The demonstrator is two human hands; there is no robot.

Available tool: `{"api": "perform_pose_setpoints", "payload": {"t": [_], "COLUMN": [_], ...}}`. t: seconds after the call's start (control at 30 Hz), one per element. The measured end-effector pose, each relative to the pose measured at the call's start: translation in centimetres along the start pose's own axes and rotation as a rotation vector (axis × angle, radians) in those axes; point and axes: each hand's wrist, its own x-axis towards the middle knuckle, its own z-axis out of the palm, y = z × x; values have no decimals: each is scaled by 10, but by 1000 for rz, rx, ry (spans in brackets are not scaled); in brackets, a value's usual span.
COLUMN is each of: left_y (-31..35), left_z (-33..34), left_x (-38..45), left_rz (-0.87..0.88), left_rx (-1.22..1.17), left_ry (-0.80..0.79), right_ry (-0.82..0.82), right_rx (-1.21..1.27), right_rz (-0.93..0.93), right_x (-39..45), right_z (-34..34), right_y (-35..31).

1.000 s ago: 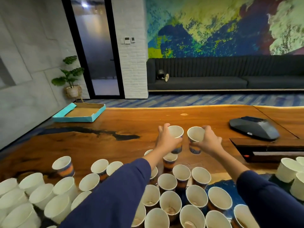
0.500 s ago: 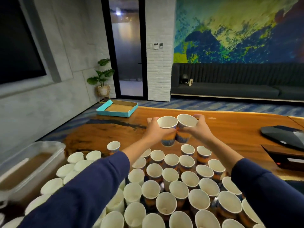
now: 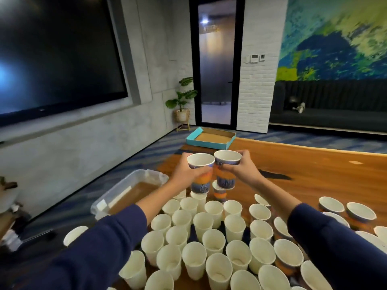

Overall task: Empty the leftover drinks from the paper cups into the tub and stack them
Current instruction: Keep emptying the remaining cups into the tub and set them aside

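Observation:
My left hand (image 3: 187, 174) grips a paper cup (image 3: 200, 173) with a blue and orange pattern, held upright above the table. My right hand (image 3: 241, 171) grips a second patterned paper cup (image 3: 226, 168) right beside it, their rims nearly touching. Both cups hang above the far end of a crowd of several white-rimmed paper cups (image 3: 209, 243) standing on the wooden table (image 3: 314, 176). The clear plastic tub (image 3: 117, 197) holding brown liquid sits to the left of my left forearm.
A teal cardboard box lid (image 3: 210, 138) lies at the table's far end. More patterned cups (image 3: 360, 214) stand at the right. A large dark screen fills the left wall; a potted plant (image 3: 181, 105) and a glass door stand behind.
Both hands have lifted the two cups off the table and carried them leftward, close together. My view has swung left, bringing the tub into sight.

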Motion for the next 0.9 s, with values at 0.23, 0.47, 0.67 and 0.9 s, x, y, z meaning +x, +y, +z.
{"api": "perform_pose_setpoints", "payload": {"t": [0.23, 0.47, 0.67, 0.9], "left_y": [-77, -133, -161, -185], "left_z": [-94, -161, -189, -203], "left_x": [5, 7, 10, 20], "left_rz": [-71, -162, -146, -133], "left_rx": [251, 591, 811, 973], "left_ry": [74, 47, 17, -37], "right_ry": [-72, -151, -162, -187], "right_rx": [-226, -519, -689, -854], "right_rz": [-70, -164, -254, -323], "right_x": [24, 39, 48, 56], "right_z": [114, 192, 233, 261], "right_y": [-12, -24, -29, -31]}}
